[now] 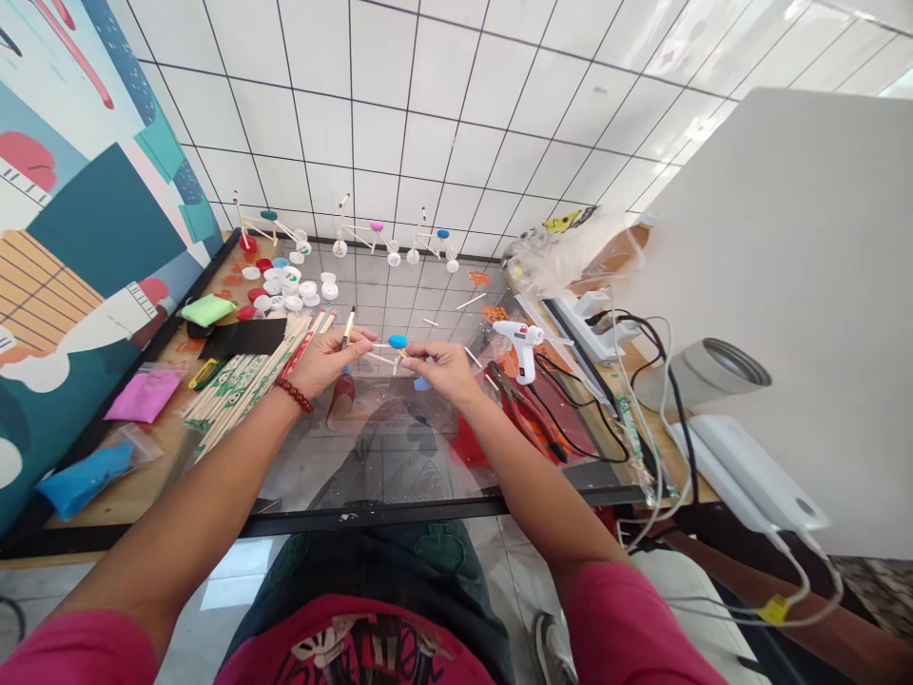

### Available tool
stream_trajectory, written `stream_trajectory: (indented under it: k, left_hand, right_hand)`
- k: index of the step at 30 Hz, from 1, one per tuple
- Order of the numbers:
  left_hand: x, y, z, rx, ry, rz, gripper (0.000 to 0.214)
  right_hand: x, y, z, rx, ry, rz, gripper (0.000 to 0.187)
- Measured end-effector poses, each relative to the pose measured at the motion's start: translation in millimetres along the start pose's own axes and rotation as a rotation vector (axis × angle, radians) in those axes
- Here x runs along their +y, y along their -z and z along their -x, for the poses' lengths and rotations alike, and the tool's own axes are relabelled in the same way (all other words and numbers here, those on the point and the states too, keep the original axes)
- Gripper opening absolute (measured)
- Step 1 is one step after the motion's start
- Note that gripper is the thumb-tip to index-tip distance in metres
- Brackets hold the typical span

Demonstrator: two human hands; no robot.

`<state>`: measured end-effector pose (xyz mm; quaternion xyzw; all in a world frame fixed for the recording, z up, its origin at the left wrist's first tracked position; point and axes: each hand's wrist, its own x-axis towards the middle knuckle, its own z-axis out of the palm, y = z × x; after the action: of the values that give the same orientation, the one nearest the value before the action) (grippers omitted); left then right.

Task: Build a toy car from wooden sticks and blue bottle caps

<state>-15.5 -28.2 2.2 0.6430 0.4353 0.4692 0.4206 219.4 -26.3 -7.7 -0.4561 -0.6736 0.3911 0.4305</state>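
My left hand (332, 360) and my right hand (443, 366) are held close together above a glass-topped table (399, 447). Between them is a small frame of thin wooden sticks with a blue clay blob (398, 341) on top. Both hands pinch the sticks. The left hand also grips a short stick with a dark tip (349, 326) that points upward. A red bead bracelet (294, 394) is on my left wrist.
A bundle of chopsticks (249, 381) lies left of my hands, with white and red bottle caps (285, 283) behind. Three stick bicycle models (371, 238) stand at the wall. A white glue gun (520, 344), red pliers (532, 414) and cables are on the right.
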Motion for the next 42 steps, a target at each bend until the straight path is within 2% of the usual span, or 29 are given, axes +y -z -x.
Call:
stream_trajectory:
  k: [5, 8, 10, 15, 22, 28, 34, 38, 42]
  left_hand:
    - [-1.1, -0.4, -0.4, 0.031, 0.011, 0.003, 0.045]
    - [-0.5, 0.3, -0.1, 0.031, 0.012, -0.009, 0.047]
    - [0.8, 0.9, 0.4, 0.029, 0.014, -0.021, 0.047]
    - [5.0, 1.6, 1.3, 0.028, 0.032, 0.001, 0.045]
    - [6.1, 3.2, 1.2, 0.009, 0.048, 0.007, 0.045]
    - [3.3, 4.5, 1.4, 0.012, 0.041, 0.002, 0.041]
    - [-0.1, 4.6, -1.1, 0.001, 0.019, 0.012, 0.037]
    - [1.5, 6.1, -0.6, 0.056, 0.035, -0.019, 0.051]
    - [3.8, 10.0, 3.9, 0.102, 0.034, -0.075, 0.063]
  right_hand:
    - [-1.5, -1.2, 1.3, 0.026, 0.009, 0.065, 0.026]
    - [-6.0, 5.7, 1.5, -0.009, 0.045, 0.058, 0.043]
    - [-7.4, 13.6, 0.3, -0.05, 0.056, 0.014, 0.047]
    - [-3.1, 30.6, -5.8, -0.123, -0.005, 0.011, 0.032]
    - [-5.4, 31.0, -7.6, -0.233, -0.01, 0.067, 0.025]
    - [-6.0, 39.6, -8.0, -0.111, 0.025, 0.102, 0.02]
    - [-5.2, 37.0, -5.5, -0.205, 0.1, 0.234, 0.013]
    - [-7.1, 35.2, -3.5, -0.208, 0.09, 0.268, 0.013]
    - [-11.2, 37.4, 0.2, -0.283, 0.07, 0.259, 0.011]
